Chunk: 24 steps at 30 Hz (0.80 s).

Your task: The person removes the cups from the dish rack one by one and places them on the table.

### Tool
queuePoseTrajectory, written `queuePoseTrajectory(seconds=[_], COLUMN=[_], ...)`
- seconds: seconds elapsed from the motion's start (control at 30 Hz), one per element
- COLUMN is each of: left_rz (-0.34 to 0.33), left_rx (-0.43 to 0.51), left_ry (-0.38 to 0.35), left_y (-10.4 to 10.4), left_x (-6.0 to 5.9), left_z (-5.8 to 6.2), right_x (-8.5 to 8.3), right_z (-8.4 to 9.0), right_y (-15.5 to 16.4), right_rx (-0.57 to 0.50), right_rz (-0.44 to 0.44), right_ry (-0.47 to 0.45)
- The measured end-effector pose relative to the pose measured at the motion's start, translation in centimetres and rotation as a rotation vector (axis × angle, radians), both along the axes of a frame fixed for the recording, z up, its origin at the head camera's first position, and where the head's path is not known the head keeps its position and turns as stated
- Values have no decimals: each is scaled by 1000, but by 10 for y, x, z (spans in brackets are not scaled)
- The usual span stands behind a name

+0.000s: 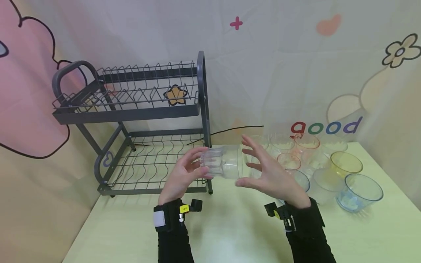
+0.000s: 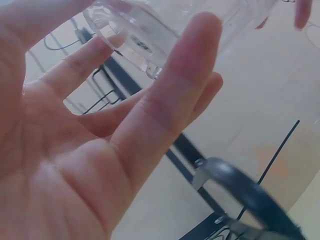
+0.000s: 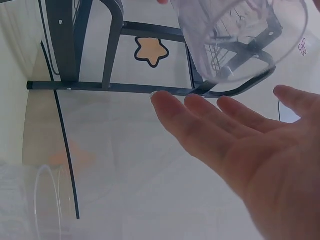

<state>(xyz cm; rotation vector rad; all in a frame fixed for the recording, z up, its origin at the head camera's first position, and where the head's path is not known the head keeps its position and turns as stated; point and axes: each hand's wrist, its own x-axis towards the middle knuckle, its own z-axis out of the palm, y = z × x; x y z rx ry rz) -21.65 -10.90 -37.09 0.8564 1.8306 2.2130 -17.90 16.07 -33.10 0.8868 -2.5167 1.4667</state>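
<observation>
Nearest the camera, the person's left hand (image 1: pixel 182 175) is gripping the base end of a clear plastic cup (image 1: pixel 223 162), fingers curled round it and holding it on its side above the pale green table (image 1: pixel 230 233), just in front of the dish rack's lower tier. The right hand (image 1: pixel 271 171) is hovering just beside the cup's open mouth with its fingers spread and straight, gripping nothing; whether the fingertips are touching the rim is hard to tell. Beyond the right hand, a cluster of tumblers is standing on the table: a blue cup (image 1: pixel 360 191), a yellow cup (image 1: pixel 345 164), an orange-rimmed cup (image 1: pixel 306 143). Farther back on the left, the dark grey two-tier dish rack (image 1: pixel 131 113) is standing against a patterned curtain (image 1: pixel 296 65)
</observation>
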Motion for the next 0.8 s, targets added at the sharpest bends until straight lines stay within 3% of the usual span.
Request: queuePoseTrajectory(seconds=[0.57, 0.8], left_rz=[-89, -89], left_rx=[-11, -29], left_ry=[-1, 31], left_y=[22, 26], left_x=[-4, -6], left_z=[-2, 0], right_x=[0, 0], right_z=[1, 4], right_y=[2, 14], right_rx=[10, 24], right_rz=[-50, -56], right_ry=[0, 83])
